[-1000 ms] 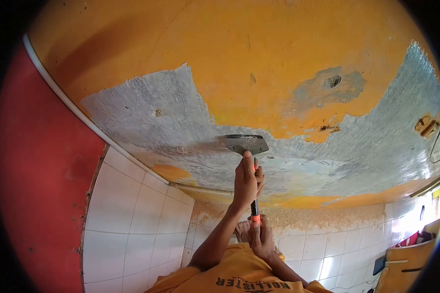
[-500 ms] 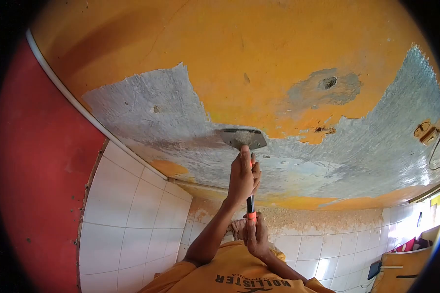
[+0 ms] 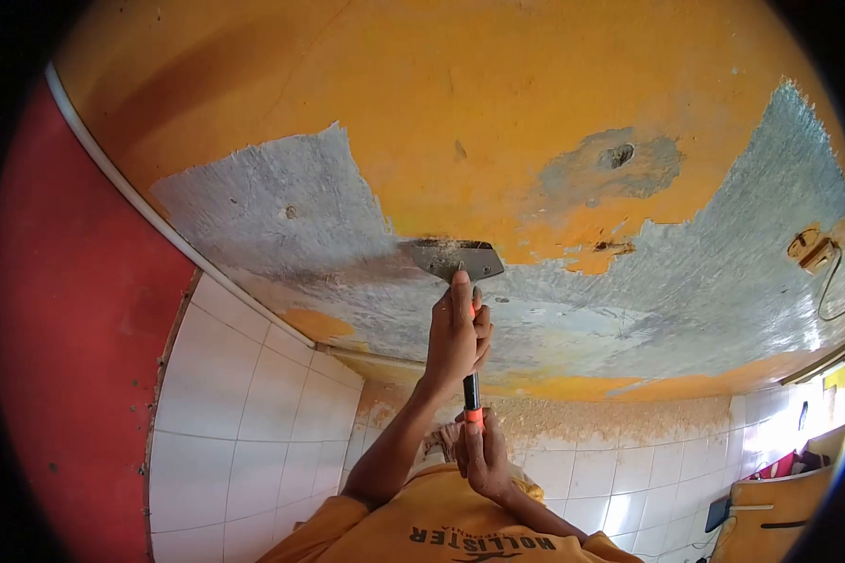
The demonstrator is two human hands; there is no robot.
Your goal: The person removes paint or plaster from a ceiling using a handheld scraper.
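A scraper with a wide dark metal blade (image 3: 455,259) and a black and orange handle (image 3: 471,392) stands between my hands. My left hand (image 3: 455,333) is wrapped round the upper handle, one finger laid along the base of the blade. Lower down, my right hand (image 3: 483,460) grips the orange end of the handle. The blade's edge is against the wall, where orange paint (image 3: 460,94) meets a bare grey patch (image 3: 272,197). Crumbs of scraped paint lie on the blade.
A white pipe (image 3: 122,183) runs between the orange wall and a red wall (image 3: 75,300). White tiles (image 3: 202,403) line the lower part. An open electrical box (image 3: 810,250) with a loose wire is at right, above a wooden cabinet (image 3: 770,521). A hole (image 3: 618,156) pits the wall.
The scraper and both hands have shifted slightly left in view, with the blade a little higher against the paint edge. More crumbs show on the blade. Both grips are kept.
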